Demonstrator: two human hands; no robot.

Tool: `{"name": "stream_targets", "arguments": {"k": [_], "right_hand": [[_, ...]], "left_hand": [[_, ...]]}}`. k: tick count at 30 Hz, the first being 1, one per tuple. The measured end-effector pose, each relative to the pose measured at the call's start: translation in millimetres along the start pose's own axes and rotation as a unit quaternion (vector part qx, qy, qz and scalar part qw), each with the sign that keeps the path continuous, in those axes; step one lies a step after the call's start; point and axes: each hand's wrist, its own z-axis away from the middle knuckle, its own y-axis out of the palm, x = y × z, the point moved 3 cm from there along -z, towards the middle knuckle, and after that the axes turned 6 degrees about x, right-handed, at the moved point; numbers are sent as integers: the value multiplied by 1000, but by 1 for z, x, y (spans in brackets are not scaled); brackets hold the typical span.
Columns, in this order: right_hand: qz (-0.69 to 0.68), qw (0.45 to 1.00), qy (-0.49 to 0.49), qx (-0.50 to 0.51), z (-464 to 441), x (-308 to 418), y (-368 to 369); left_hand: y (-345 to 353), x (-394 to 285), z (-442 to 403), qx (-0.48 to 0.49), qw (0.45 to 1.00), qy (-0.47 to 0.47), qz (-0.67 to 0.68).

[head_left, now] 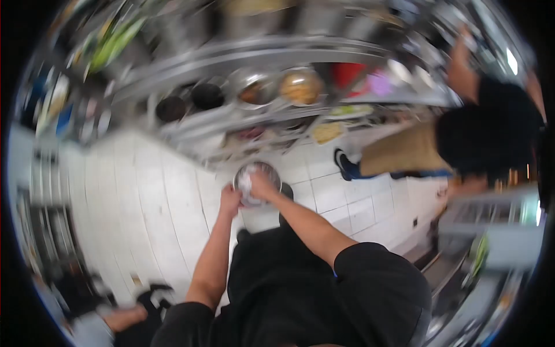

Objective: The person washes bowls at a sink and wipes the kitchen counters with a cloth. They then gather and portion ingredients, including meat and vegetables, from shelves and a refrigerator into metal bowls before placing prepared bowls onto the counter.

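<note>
A round metal bowl [279, 175] is held out in front of me, above the tiled floor. At its left rim, my left hand [231, 198] is closed on the edge. My right hand [262, 186] reaches down inside the bowl, touching or right beside a soft-looking white material [245, 180]. Blur hides what the white material is and how the fingers of my right hand are set.
Ahead is a metal shelf unit [254, 55] with dark pots [207, 96] and a bowl of orange-yellow food [301, 87]. A co-worker [488, 124] stands at the right. Another person's arm [126, 317] shows at lower left. A metal counter [483, 211] runs along the right.
</note>
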Motion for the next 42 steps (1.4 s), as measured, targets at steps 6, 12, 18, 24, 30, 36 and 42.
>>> {"name": "stream_targets", "arguments": {"k": [6, 12, 18, 24, 30, 36, 42], "right_hand": [[-14, 972, 192, -133, 160, -57, -87], [5, 947, 294, -129, 330, -132, -173], [-107, 868, 448, -183, 460, -235, -156], [-196, 798, 510, -254, 609, -317, -199], [-109, 757, 575, -291, 711, -383, -229], [-171, 613, 679, -365, 779, -476, -267], [-203, 638, 636, -382, 840, -565, -328]], "left_hand": [[156, 6, 31, 147, 984, -38, -89], [330, 46, 65, 302, 930, -96, -187], [478, 125, 123, 416, 842, -123, -321], [646, 204, 161, 496, 774, -196, -342], [787, 247, 210, 572, 698, -245, -354], [907, 322, 195, 588, 645, -241, -425], [1045, 354, 181, 613, 620, -241, -427]]}}
